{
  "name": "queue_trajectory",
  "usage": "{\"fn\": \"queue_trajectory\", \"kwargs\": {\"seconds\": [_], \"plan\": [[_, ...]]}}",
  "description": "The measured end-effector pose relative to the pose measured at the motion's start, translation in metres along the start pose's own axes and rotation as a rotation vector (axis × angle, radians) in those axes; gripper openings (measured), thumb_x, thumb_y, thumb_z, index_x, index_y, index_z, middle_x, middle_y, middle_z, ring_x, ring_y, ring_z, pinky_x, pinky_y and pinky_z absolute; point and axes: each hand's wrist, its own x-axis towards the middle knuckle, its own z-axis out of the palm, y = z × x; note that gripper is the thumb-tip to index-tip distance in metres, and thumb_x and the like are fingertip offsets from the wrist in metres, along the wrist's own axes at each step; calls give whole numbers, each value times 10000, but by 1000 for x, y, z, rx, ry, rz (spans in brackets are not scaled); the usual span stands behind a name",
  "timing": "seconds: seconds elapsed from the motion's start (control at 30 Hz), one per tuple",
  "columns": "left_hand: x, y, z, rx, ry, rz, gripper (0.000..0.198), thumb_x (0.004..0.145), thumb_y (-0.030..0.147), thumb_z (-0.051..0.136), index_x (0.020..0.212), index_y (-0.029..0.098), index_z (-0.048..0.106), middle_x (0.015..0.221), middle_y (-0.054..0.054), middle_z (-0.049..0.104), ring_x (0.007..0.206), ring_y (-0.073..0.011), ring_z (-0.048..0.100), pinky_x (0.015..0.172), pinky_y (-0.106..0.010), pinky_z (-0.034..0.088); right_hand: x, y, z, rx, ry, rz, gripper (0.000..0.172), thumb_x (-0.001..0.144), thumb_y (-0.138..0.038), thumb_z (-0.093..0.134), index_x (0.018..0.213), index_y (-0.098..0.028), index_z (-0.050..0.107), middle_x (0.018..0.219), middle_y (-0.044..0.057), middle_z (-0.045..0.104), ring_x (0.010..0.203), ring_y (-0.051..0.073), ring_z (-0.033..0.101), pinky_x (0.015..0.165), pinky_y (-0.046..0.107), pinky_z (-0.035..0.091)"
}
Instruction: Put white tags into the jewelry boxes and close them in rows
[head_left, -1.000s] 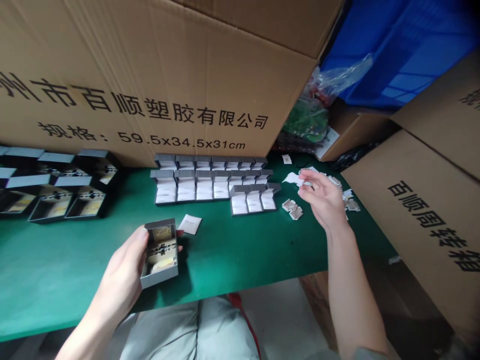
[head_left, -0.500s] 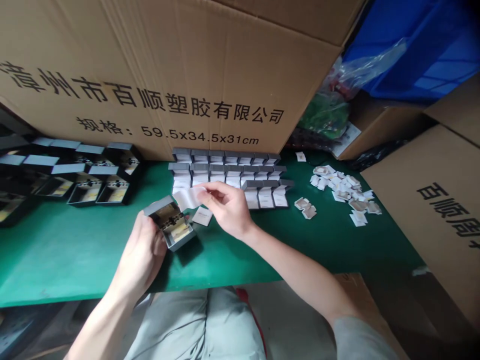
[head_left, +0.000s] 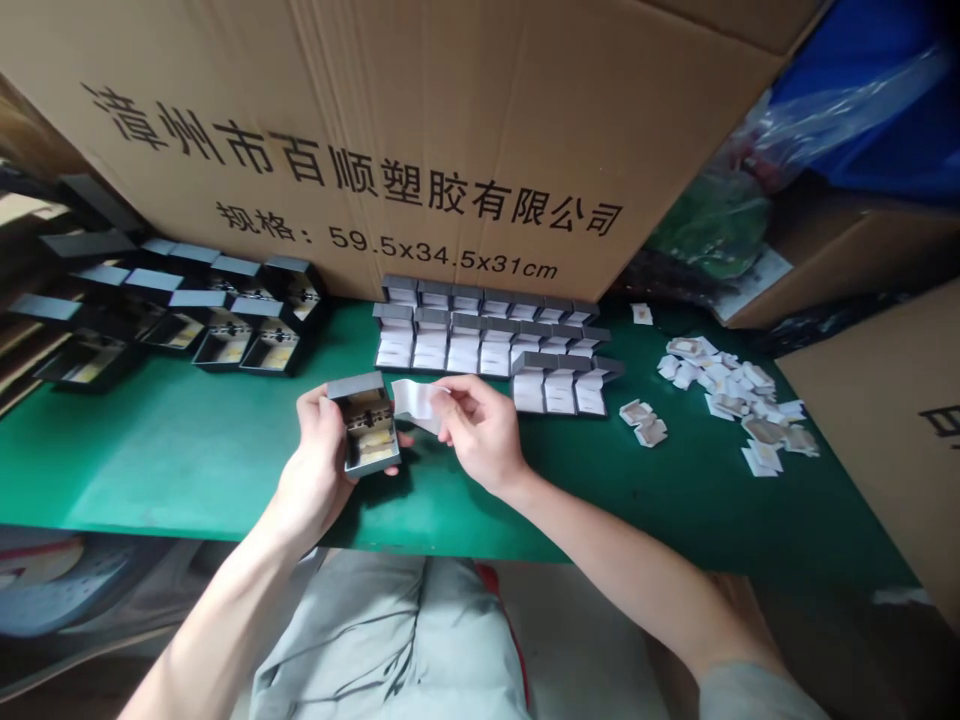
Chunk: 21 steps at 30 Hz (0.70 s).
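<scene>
My left hand [head_left: 319, 470] grips a small dark grey hinged box [head_left: 365, 424] with its lid up, held above the green table. Inside it, metal hinges and pale yellowish patches show. Just right of the box, my right hand [head_left: 484, 430] pinches a thin, bent white liner [head_left: 417, 400] between thumb and fingers. The liner is near the box's right side and appears apart from it. Behind my hands, rows of similar dark boxes [head_left: 480, 350] stand with lids up and white linings inside.
More lid-up boxes with bare interiors [head_left: 247, 340] stand at left. White folded pieces [head_left: 739, 390] lie heaped on the green table [head_left: 187, 450] at right, with a few loose ones nearby. A large printed carton [head_left: 420, 120] rises behind; another carton [head_left: 885, 400] stands at right.
The view has shifted left. The box in my left hand is more upright. My right hand still pinches the white liner; the small white card on the table no longer shows.
</scene>
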Motion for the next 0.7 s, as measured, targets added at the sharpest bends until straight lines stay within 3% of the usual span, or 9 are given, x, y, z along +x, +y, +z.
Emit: {"fn": "queue_trajectory", "kwargs": {"seconds": [0.13, 0.27, 0.37, 0.47, 0.57, 0.7], "plan": [[2, 2, 3, -53, 20, 11, 478, 858, 610, 702, 1111, 294, 447, 954, 32, 714, 677, -170, 730, 540, -251, 584, -4, 1, -2, -74, -8, -124, 250, 987, -452, 593, 978, -212, 661, 781, 0, 660, 551, 93, 578, 509, 232, 494], [2, 8, 6, -109, 21, -31, 417, 881, 478, 696, 1218, 324, 505, 1067, 6, 727, 868, -201, 728, 675, -338, 649, -6, -1, -3, -189, -26, -239, 215, 1005, -394, 561, 959, -212, 665, 881, 27, 671, 668, 112, 623, 606, 249, 530], [-1, 12, 7, -135, 7, -78, 549, 828, 310, 700, 1344, 348, 517, 1165, -22, 716, 1020, -237, 698, 763, -398, 663, -7, -4, 0, -226, -40, -269, 193, 997, -370, 568, 959, -218, 680, 901, 35, 667, 697, 124, 636, 614, 258, 543], [-4, 15, 7, -119, -8, -80, 730, 705, 210, 719, 1396, 368, 543, 1280, -38, 674, 1035, -262, 689, 773, -416, 670, -6, -6, 1, -264, -32, -328, 156, 982, -333, 583, 960, -219, 688, 880, 31, 668, 710, 130, 649, 621, 259, 552], [-6, 16, 6, -89, -19, -90, 830, 635, 174, 713, 1423, 379, 553, 1329, -57, 645, 983, -273, 702, 753, -427, 676, -6, -7, -1, -343, -20, -383, 130, 974, -302, 583, 972, -228, 689, 876, 31, 682, 722, 136, 648, 667, 273, 567], [-5, 13, 3, -72, -84, -76, 882, 650, 181, 721, 1482, 360, 491, 1352, -71, 633, 996, -273, 713, 777, -390, 668, -6, -7, -4, -407, -18, -452, 113, 967, -239, 571, 993, -235, 682, 871, 34, 684, 701, 139, 618, 687, 291, 562]]}}
